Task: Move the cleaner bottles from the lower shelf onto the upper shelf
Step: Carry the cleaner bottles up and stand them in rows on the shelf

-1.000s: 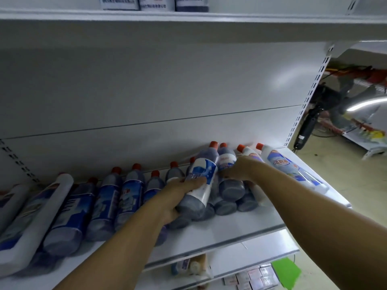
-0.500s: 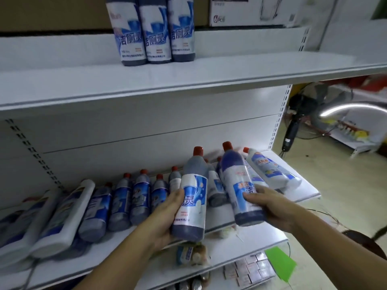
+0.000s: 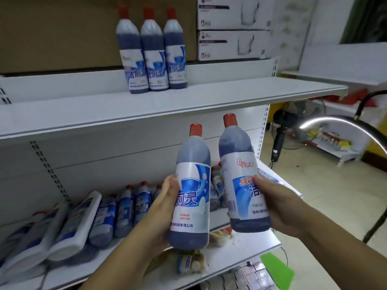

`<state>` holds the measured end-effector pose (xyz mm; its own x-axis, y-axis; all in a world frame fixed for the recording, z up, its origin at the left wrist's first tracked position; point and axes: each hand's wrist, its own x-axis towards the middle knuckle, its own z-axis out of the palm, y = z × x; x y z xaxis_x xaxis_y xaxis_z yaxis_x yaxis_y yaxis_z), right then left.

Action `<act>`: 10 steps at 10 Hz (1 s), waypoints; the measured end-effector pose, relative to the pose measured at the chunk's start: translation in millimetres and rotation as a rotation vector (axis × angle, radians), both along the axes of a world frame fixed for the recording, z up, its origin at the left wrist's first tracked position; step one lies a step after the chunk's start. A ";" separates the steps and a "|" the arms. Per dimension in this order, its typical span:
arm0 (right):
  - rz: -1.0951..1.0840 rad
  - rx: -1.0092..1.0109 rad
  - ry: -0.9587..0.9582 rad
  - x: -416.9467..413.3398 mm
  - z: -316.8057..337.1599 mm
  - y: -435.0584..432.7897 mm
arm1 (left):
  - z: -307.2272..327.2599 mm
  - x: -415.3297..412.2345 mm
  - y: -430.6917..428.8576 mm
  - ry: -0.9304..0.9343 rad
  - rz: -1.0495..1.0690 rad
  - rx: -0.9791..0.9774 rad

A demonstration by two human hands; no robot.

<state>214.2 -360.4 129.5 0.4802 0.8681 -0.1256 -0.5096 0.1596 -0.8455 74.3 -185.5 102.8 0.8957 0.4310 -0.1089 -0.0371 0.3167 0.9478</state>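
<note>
A: Held items?
B: Two; left hand curls its fingers round the first bottle; right hand grips the second bottle; both upright, red caps up, held in the air just below the edge of the upper shelf.
A: On it?
B: Three bottles standing, touching in a row; boxes behind, to the right.
A: Lower shelf?
B: Dark bottles lying in a row; white bottles lying at the left; fan beyond the shelf end.
</note>
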 end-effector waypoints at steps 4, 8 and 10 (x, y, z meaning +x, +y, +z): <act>-0.039 0.261 -0.559 46.4 155.3 78.4 | 173.2 2.0 64.1 -0.476 0.257 0.404; -0.050 0.122 -0.941 117.0 226.6 210.9 | 242.0 59.2 188.2 -0.304 0.514 0.598; -0.122 0.027 -0.955 129.3 196.0 265.9 | 224.2 89.0 217.1 -0.157 0.511 0.604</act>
<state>343.5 -94.5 325.5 0.4564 0.8025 0.3843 0.4127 0.1917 -0.8904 163.2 31.6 327.0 0.5573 0.7356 0.3851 -0.1862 -0.3413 0.9213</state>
